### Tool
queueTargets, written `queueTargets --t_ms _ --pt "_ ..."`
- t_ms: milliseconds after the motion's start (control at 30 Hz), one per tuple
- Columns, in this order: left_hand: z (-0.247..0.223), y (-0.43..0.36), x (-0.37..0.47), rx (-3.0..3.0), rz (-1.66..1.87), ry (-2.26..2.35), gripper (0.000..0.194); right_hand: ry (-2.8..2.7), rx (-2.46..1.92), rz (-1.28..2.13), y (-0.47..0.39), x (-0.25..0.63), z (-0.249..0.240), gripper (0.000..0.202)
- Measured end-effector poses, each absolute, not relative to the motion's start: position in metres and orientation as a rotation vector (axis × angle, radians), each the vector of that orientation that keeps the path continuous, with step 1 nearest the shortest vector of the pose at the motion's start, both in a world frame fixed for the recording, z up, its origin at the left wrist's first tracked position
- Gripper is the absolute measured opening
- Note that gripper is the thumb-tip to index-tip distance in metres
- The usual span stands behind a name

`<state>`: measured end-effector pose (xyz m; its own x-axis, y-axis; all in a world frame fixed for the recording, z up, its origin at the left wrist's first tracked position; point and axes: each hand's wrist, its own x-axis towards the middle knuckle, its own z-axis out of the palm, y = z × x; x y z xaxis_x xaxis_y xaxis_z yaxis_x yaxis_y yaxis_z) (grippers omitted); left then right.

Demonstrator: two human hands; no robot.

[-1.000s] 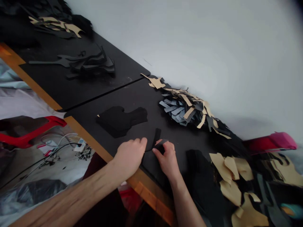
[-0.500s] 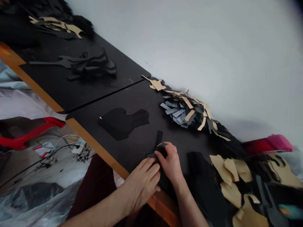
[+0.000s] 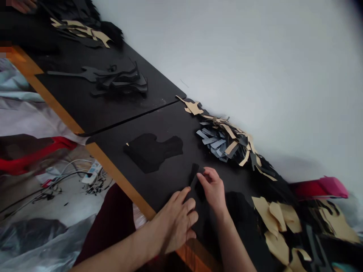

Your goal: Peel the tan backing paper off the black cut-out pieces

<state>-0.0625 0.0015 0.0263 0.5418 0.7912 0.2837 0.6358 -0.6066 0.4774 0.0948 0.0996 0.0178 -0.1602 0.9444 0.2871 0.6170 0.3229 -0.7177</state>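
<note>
My right hand [image 3: 213, 189] pinches the edge of a small black piece [image 3: 195, 175] between thumb and fingers, above the black table. Just left of it, my left hand [image 3: 177, 219] reaches with its index fingertip to the lower part of that same piece; its other fingers are spread and bent over the table edge. A larger stack of black cut pieces [image 3: 153, 151] lies flat beyond my hands, with a small tan corner showing at its left end.
Grey and tan strips [image 3: 224, 139] are heaped along the wall. Tan pieces [image 3: 272, 219] and a pink-red item [image 3: 320, 187] lie at right. More dark pieces [image 3: 121, 80] are on the far table [image 3: 68, 102]. Another person's hand [image 3: 25, 5] shows at top left.
My right hand has shifted along the small black piece toward its far end. My left index finger has stretched forward. The whole view has shifted slightly, and another person's hand shows more at top left.
</note>
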Motion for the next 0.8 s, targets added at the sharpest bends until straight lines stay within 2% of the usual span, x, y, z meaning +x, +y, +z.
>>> queueTargets --t_ms 433,600,800 --pt "0.015 0.002 -0.061 2.425 0.671 1.159 0.026 -1.895 -1.450 0.525 0.106 0.091 0.006 0.010" --pt "0.016 0.003 -0.062 2.454 0.636 1.139 0.030 -1.915 -1.479 0.525 0.112 0.092 0.010 0.013" --pt "0.016 0.002 -0.062 2.416 0.617 1.134 0.026 -1.986 -1.526 0.588 0.135 0.094 0.019 0.015"
